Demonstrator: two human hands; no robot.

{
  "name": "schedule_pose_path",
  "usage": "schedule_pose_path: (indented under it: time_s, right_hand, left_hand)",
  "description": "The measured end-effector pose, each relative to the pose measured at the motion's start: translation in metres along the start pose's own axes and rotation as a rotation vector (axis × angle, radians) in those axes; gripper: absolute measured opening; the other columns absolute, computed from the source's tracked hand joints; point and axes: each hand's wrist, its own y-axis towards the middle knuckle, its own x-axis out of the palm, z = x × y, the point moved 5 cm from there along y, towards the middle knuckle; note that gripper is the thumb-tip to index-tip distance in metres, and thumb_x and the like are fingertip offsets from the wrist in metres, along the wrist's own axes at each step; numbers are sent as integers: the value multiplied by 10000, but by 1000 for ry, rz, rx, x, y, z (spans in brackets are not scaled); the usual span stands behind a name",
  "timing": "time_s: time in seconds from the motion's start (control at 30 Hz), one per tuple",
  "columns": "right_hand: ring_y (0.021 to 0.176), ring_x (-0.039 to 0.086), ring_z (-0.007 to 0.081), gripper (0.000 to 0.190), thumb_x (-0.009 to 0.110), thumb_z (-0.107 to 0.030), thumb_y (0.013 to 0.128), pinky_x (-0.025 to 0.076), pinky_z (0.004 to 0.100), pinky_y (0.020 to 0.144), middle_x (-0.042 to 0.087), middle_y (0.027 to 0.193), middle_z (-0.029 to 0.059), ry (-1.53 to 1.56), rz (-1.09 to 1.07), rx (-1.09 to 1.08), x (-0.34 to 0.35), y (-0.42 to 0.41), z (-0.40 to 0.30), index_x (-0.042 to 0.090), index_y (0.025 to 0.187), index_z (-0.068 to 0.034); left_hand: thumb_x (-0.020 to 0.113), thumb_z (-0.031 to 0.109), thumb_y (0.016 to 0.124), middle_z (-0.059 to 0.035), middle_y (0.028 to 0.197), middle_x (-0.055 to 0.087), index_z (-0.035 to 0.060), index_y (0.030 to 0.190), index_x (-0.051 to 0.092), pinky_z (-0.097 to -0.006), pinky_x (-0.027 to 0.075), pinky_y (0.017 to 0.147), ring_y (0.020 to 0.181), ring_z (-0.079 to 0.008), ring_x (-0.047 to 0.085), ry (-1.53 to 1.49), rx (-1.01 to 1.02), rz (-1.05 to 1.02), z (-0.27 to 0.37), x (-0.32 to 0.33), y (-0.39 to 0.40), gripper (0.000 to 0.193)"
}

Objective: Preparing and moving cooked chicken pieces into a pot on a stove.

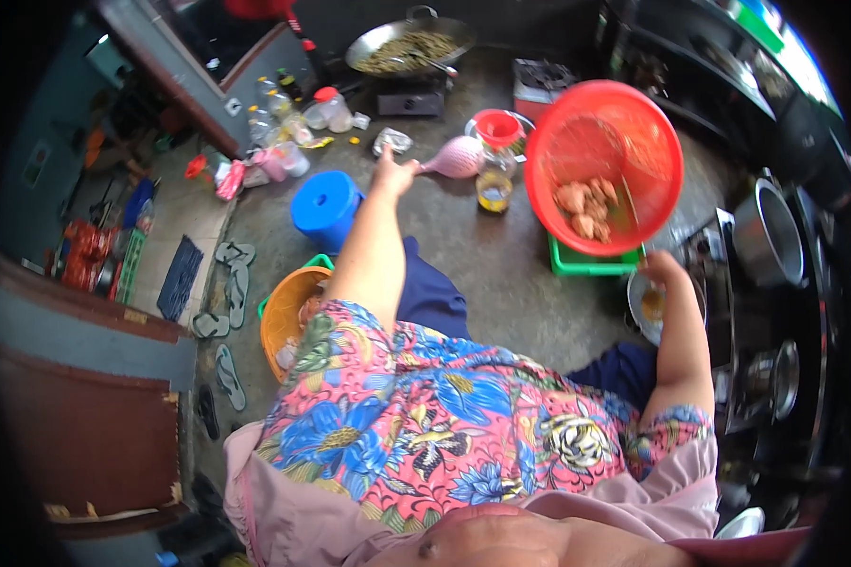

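My left hand (396, 176) reaches forward, its thumb side at the narrow end of a pink perforated plastic scoop (458, 156). I seem to grip that end; the fingers' undersides are hidden. My right hand (662, 269) is at the near rim of a red plastic basin (571, 149), which tilts towards me. Several pieces of raw, seasoned-looking meat (587, 207) lie low inside it, and a thin rod crosses its inside. Under the basin shows a green plastic basket (596, 267). Beside the scoop stands a jar with yellow liquid (495, 193), a red funnel (498, 127) on top.
A wok of chopped food (411, 53) sits on a stove at the back. Left of me are an upturned blue bucket (324, 205) and an orange basin (281, 312). A metal pan (642, 294) lies beside my right arm. Bottles (276, 106) and sandals (237, 290) line the left.
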Motion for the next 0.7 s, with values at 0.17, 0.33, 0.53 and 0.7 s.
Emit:
schedule_pose_path:
  time_s: [0.17, 0.33, 0.53, 0.7]
  right_hand:
    - [684, 595, 244, 396, 609, -252, 707, 477, 344, 560, 603, 843, 147, 96, -91, -114, -4, 4, -67, 547, 1048, -61]
    - [909, 555, 279, 372, 610, -304, 694, 435, 347, 796, 584, 989, 137, -84, -142, -350, 30, 20, -95, 590, 990, -81]
    - [973, 525, 274, 395, 595, -329, 719, 403, 353, 854, 576, 1016, 130, -7, -426, -472, 98, 27, -112, 568, 1052, -117]
    - [977, 525, 283, 392, 582, -319, 730, 403, 359, 853, 568, 1035, 136, 45, -667, -307, 144, 37, -106, 560, 1066, -119]
  left_hand:
    - [670, 312, 642, -188, 1159, 488, 33, 1210, 414, -332, 368, 897, 1083, -263, 468, 4, 15, 103, 45, -25, 16, 682]
    - [635, 389, 664, -191, 1174, 472, 18, 1159, 471, -348, 353, 914, 1092, -278, 459, 454, -15, -10, 12, -4, 69, 640]
    - [534, 445, 723, -190, 1014, 567, 11, 962, 595, -363, 388, 848, 983, -306, 524, 596, -108, 36, -38, -9, 162, 500]
    - [508, 378, 765, -132, 959, 596, 81, 889, 630, -388, 418, 795, 934, -302, 546, 529, -161, -77, -82, 54, 175, 344]
